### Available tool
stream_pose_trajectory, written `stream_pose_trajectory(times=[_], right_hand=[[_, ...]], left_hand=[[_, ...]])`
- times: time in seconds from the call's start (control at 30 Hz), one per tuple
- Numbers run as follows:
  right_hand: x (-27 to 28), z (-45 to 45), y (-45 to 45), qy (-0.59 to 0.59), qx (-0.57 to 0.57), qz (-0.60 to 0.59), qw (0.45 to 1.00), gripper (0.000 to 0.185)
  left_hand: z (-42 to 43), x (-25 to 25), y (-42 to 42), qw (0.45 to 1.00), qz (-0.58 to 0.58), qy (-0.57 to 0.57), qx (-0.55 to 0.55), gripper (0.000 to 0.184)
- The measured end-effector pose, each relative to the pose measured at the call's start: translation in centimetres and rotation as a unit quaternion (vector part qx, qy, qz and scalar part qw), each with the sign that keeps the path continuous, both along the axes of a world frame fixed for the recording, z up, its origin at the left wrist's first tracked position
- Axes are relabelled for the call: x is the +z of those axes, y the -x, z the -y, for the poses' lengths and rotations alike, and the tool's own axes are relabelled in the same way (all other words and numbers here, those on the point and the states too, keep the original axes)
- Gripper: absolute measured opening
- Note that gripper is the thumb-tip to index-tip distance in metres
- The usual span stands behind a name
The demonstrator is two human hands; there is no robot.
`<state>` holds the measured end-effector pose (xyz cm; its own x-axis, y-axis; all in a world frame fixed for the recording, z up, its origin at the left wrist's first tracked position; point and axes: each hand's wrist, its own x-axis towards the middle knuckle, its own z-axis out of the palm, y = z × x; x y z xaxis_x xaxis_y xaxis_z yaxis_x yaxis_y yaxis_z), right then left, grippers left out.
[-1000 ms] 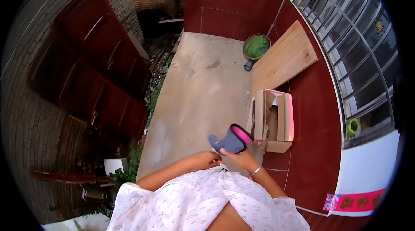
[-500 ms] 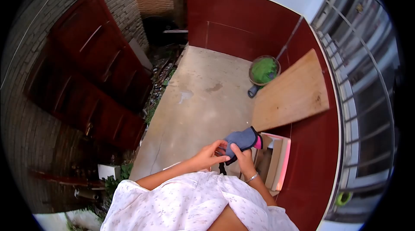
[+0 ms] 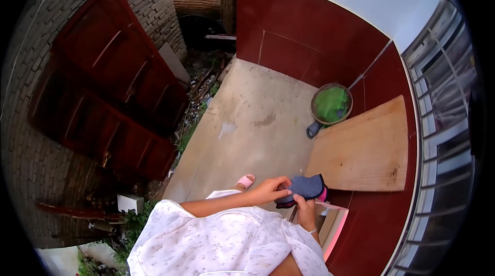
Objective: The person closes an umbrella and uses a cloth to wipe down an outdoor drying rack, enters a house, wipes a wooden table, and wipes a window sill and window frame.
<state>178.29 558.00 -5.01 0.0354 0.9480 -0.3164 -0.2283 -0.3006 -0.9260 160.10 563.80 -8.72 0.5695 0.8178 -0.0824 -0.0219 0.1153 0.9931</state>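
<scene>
A grey-blue cloth item (image 3: 306,186) with black edging and a pink inside is held in front of my body, above the cardboard box. My right hand (image 3: 305,209), with a bracelet at the wrist, grips its lower edge with the thumb on top. At its left end my left hand (image 3: 273,190) has curled fingers pinching the cloth. Part of the item is hidden behind my fingers.
An open cardboard box (image 3: 330,229) stands at the lower right by the red wall. Beyond it a wooden board (image 3: 361,147) leans on the wall, near a basket with green material (image 3: 331,104). Dark red doors (image 3: 111,85) are at left. A foot in a pink sandal (image 3: 246,180) shows.
The view has turned, and the box now sits lower in it. The cloth item has moved right with both hands. My left hand has closed on its left end. A sandalled foot has appeared.
</scene>
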Motion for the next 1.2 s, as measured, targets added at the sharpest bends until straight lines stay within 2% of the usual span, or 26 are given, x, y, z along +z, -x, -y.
stream_pose_trajectory(times=[0.07,0.17,0.3,0.37,0.5,0.57,0.67,0.73,0.77,0.8,0.87,0.93,1.07,1.2], right_hand=[[1.4,-2.9,0.6,0.018,-0.029,-0.011,0.999,0.036],[0.5,-6.2,0.2,0.004,-0.060,0.015,0.998,0.026],[-0.8,-9.0,-0.6,0.030,-0.063,0.042,0.997,0.031],[0.3,-10.2,-0.5,-0.004,-0.083,0.053,0.995,0.031],[0.9,-12.6,-1.3,0.039,-0.111,0.090,0.989,0.030],[0.5,-14.0,-2.0,-0.017,-0.154,0.063,0.986,0.028],[-0.4,-16.1,-4.3,-0.038,-0.169,0.028,0.985,0.030],[-1.2,-17.8,-5.6,-0.025,-0.190,-0.019,0.981,0.031],[-1.7,-18.9,-6.7,-0.027,-0.186,-0.067,0.980,0.036],[-2.4,-20.1,-7.9,-0.030,-0.182,-0.113,0.976,0.041],[-3.2,-23.3,-10.4,-0.055,-0.148,-0.096,0.983,0.041],[-2.2,-26.7,-11.7,-0.048,-0.133,0.006,0.990,0.039],[0.2,-33.3,-15.0,-0.065,-0.069,0.076,0.993,0.031],[1.1,-37.9,-17.2,-0.066,-0.020,0.087,0.994,0.029]], left_hand=[[-3.7,1.6,0.3,0.998,-0.043,-0.025,-0.034,0.027],[-8.0,1.5,0.0,0.998,-0.027,-0.034,-0.050,0.023],[-11.8,1.8,-0.2,0.995,-0.030,-0.042,-0.082,0.022],[-13.4,1.9,-0.5,0.994,-0.023,-0.044,-0.093,0.022],[-16.0,1.2,-2.2,0.993,-0.021,-0.064,-0.097,0.023],[-17.6,1.4,-3.3,0.992,-0.029,-0.083,-0.090,0.024],[-20.0,1.2,-5.2,0.993,-0.001,-0.099,-0.065,0.027],[-22.0,0.7,-6.6,0.979,-0.047,-0.192,-0.050,0.027],[-23.0,0.4,-7.1,0.978,-0.051,-0.195,-0.045,0.027],[-24.3,0.8,-7.6,0.981,-0.061,-0.179,-0.050,0.027],[-27.0,1.6,-9.1,0.981,-0.072,-0.172,-0.047,0.026],[-29.2,2.2,-10.3,0.992,-0.068,-0.090,-0.050,0.027],[-33.9,3.3,-13.1,0.993,-0.089,-0.065,-0.032,0.028],[-36.9,2.9,-15.2,0.999,-0.037,-0.015,0.011,0.025]])
